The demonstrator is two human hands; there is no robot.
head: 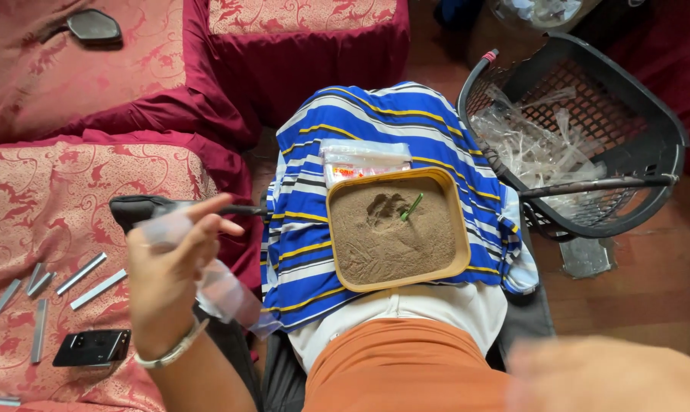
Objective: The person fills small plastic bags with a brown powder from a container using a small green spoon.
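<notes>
On the lap, over a blue striped cloth [375, 122], sat a yellow tray [459, 229] of brown powder; a green scoop [411, 207] stood in it, leaning toward upper right. Left hand [170, 267], fingers curled, pinched a clear plastic pouch [223, 294], long axis running from fingers down-right. Right hand [612, 378]: blurred at lower edge, grip indeterminable. Black basket [665, 130] of empty pouches stood right.
</notes>
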